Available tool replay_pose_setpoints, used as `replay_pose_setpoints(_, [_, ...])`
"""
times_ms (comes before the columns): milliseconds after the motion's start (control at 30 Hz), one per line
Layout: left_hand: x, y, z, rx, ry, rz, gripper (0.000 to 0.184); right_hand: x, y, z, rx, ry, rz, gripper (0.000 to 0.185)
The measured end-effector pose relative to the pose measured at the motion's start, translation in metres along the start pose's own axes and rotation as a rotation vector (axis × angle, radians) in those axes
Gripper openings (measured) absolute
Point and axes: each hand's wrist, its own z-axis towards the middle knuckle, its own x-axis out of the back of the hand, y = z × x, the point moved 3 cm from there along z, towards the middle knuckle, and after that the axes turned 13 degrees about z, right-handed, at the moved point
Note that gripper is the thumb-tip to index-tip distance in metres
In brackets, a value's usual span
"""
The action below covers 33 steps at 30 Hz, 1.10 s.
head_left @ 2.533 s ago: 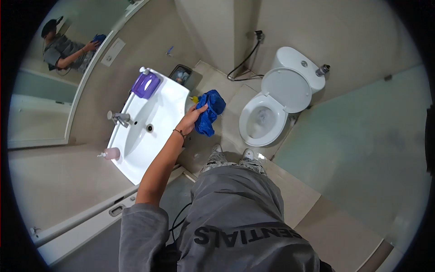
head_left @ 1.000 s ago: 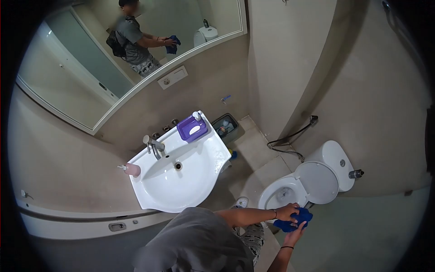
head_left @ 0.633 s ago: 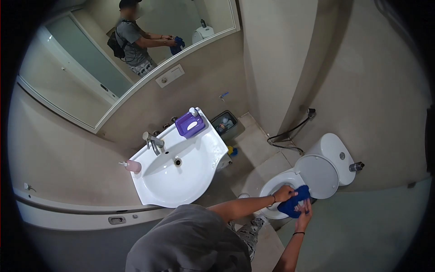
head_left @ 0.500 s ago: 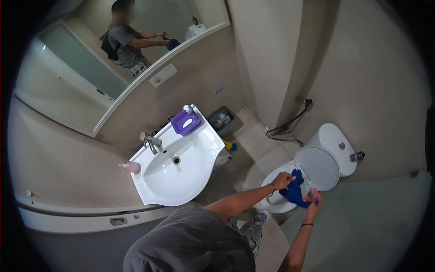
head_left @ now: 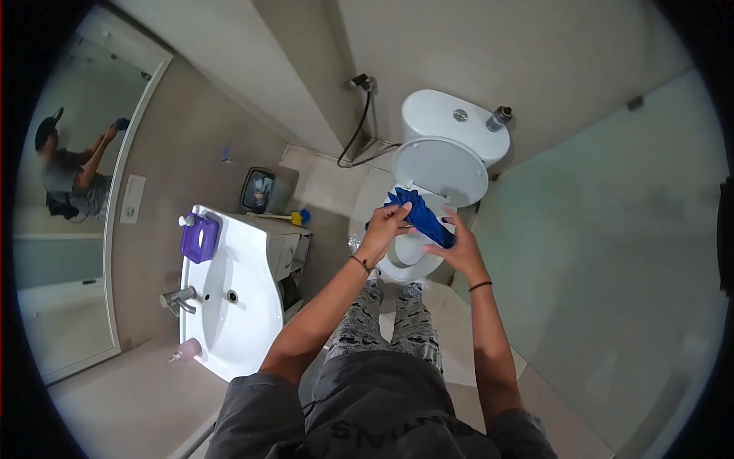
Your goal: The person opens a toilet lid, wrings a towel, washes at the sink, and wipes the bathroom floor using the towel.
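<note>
Blue bundle [head_left: 428, 223] over toilet [head_left: 409, 272]; left hand [head_left: 388, 230] pinches upper part, right hand [head_left: 461, 249] spread around lower end, grip unclear; I judge it light, soft, limp, best taken by 2 ends

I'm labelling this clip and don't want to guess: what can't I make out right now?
All in the head view:
Blue bundle: its own folds hide its full shape.
Toilet bowl: partly covered by the bundle and the left hand.
Bin: contents too small to identify.
Shirt: lower picture edge cuts it off.
</note>
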Motion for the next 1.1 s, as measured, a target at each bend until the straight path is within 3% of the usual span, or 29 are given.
replay_pose_setpoints(67, [-0.007,0.007,-0.016,-0.033,-0.043,0.041,0.034,-0.008,-0.007,-0.002,-0.133,-0.121,-0.348,0.057])
replay_pose_setpoints(100, [-0.006,0.010,-0.019,-0.084,-0.082,0.060,0.035,-0.009,-0.002,-0.001,-0.135,-0.081,-0.361,0.047])
replay_pose_setpoints(333, [0.014,0.053,-0.061,-0.157,-0.014,0.304,0.041,0.010,-0.106,0.027,0.345,-0.029,-0.148,0.043])
replay_pose_setpoints(400, [0.030,0.043,-0.059,-0.185,-0.083,0.310,0.040,0.014,-0.137,0.037,0.279,-0.085,-0.088,0.042])
replay_pose_setpoints(467, [0.034,0.061,-0.073,-0.562,0.192,0.667,0.056,0.019,-0.166,0.042,0.233,-0.209,-0.014,0.040])
replay_pose_setpoints(500, [0.031,0.070,-0.077,-0.597,0.243,0.763,0.081,0.022,-0.173,0.045,0.251,-0.194,-0.026,0.040])
replay_pose_setpoints(567, [0.012,0.093,-0.086,-0.835,0.239,0.831,0.092,0.025,-0.188,0.047,0.274,-0.244,0.055,0.036])
replay_pose_setpoints(600, [0.004,0.100,-0.082,-0.908,0.188,0.834,0.080,0.029,-0.197,0.047,0.285,-0.241,0.043,0.036])
replay_pose_setpoints(667, [0.000,0.093,-0.056,-0.726,-0.093,0.697,0.056,0.037,-0.216,0.050,0.294,-0.229,-0.039,0.030])
replay_pose_setpoints(700, [-0.006,0.097,-0.056,-0.719,-0.122,0.622,0.030,0.039,-0.226,0.051,0.369,-0.179,-0.005,0.031])
replay_pose_setpoints(767, [-0.008,0.112,-0.059,-0.910,-0.052,0.605,0.020,0.050,-0.240,0.049,0.400,-0.138,-0.063,0.029])
replay_pose_setpoints(800, [-0.009,0.118,-0.063,-0.919,0.014,0.575,0.013,0.057,-0.238,0.049,0.312,-0.121,-0.103,0.028])
replay_pose_setpoints(967, [-0.013,0.156,-0.067,-0.859,0.067,0.506,0.008,0.086,-0.237,0.038,0.151,0.004,-0.109,0.031])
replay_pose_setpoints(1033, [-0.031,0.179,-0.081,-0.763,0.044,0.511,0.014,0.090,-0.227,0.034,-0.068,0.011,-0.012,0.035])
replay_pose_setpoints(1067, [-0.044,0.186,-0.081,-0.829,0.046,0.520,0.015,0.088,-0.224,0.031,-0.221,-0.057,0.069,0.041])
replay_pose_setpoints(1100, [-0.059,0.194,-0.083,-0.892,0.049,0.527,0.016,0.080,-0.221,0.028,-0.190,-0.123,0.193,0.045])
